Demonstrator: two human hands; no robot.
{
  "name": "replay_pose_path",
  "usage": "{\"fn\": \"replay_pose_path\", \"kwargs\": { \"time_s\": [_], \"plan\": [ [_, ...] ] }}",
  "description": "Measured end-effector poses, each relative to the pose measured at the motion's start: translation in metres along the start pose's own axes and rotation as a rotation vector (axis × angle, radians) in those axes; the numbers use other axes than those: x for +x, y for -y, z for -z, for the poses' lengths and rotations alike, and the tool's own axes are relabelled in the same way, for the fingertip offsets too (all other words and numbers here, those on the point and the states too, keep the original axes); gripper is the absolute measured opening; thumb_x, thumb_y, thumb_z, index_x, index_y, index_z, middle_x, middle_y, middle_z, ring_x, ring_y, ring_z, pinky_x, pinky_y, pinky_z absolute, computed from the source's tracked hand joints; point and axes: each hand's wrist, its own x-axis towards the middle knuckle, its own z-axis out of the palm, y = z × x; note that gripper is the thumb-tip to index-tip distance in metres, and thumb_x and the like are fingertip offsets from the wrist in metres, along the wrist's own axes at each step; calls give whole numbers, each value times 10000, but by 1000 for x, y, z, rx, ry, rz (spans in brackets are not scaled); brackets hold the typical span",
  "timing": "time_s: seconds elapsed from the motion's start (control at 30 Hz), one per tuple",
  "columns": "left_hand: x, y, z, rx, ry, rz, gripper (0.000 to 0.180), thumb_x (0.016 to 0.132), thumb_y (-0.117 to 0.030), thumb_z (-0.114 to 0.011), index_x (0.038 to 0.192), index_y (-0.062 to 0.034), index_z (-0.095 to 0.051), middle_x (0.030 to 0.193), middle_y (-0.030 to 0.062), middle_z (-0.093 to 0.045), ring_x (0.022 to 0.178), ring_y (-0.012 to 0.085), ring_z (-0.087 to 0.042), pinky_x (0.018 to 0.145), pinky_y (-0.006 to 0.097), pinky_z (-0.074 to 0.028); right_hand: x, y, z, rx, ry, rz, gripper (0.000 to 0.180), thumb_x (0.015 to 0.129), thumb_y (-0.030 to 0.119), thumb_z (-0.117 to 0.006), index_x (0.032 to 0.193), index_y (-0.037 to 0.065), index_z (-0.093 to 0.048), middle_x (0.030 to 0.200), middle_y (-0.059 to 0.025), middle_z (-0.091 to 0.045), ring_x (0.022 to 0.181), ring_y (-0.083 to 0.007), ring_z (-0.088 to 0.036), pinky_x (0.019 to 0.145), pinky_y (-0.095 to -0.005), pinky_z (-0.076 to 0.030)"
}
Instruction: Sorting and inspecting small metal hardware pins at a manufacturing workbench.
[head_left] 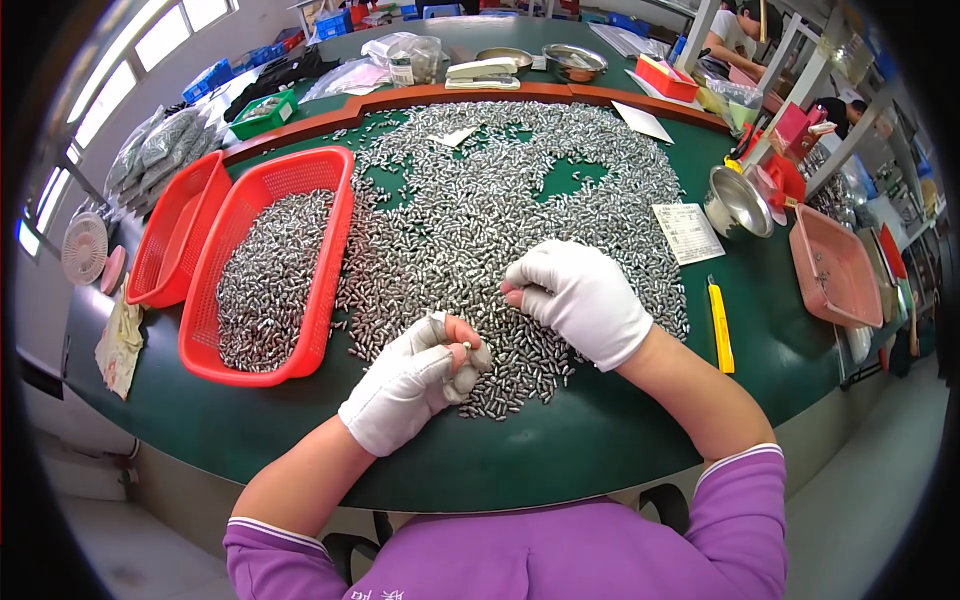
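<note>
A wide heap of small silver metal parts (520,200), bullet-shaped, covers the middle of the green table. At its near edge my left hand (405,385), in a white glove with bare thumb and forefinger tips, is closed in a pinch on a small metal part (467,346); only a bit of the part shows. Over the heap to the right, my right hand (580,300), gloved likewise, has its fingers curled in and bare tips together just above the parts. Whatever is between those tips is hidden. A red plastic basket (340,215) on the left holds many more such parts.
Left of the basket stands another red basket (185,225). A yellow cutter knife (720,325), a printed slip (687,233), a steel bowl (738,203) and a pink tray (835,265) lie on the right. A wooden ledge (540,90) borders the far side. Other people sit far right.
</note>
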Motion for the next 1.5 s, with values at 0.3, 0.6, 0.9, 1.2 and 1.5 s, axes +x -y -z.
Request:
{"fn": "replay_pose_path", "kwargs": {
  "time_s": [0.3,0.6,0.9,1.2,1.5],
  "plan": [
    [-3,3,-6,-26,-18,-22,268,929,-176,-682,1129,-89,-525,1081,25,-592,865,88,-541,805,232,-460,-9,26,-13,675,120,-30,150,851,112,-751,987,60,-713,1134,-98,-636,1043,-200,-618,912,-334,-505],
    [-1,2,-1,66,-54,-6,180,950,-190,-664,1065,-96,-562,943,14,-611,764,87,-549,714,221,-463,-5,-5,-10,-276,-4,49,254,800,212,-731,1031,110,-711,1008,-79,-662,929,-298,-633,828,-399,-515],
    [-1,2,2,51,-30,-3,208,952,-231,-661,1076,-91,-570,960,14,-616,790,87,-550,746,226,-464,0,-3,-6,-304,50,58,114,796,198,-723,866,109,-705,859,-63,-648,830,-279,-637,751,-389,-514],
    [-1,1,-3,-24,42,1,248,943,-211,-674,1120,-89,-550,1071,11,-616,878,78,-542,830,218,-457,1,27,1,4,-85,390,190,719,135,-781,874,86,-684,842,-66,-660,728,-284,-641,625,-379,-514],
    [-2,1,1,79,-25,36,223,949,-232,-674,1092,-107,-557,966,-2,-626,772,56,-536,699,198,-437,0,17,-2,79,-25,209,290,801,141,-736,1081,78,-693,1024,-114,-667,920,-317,-643,772,-402,-527]
  ]
}}
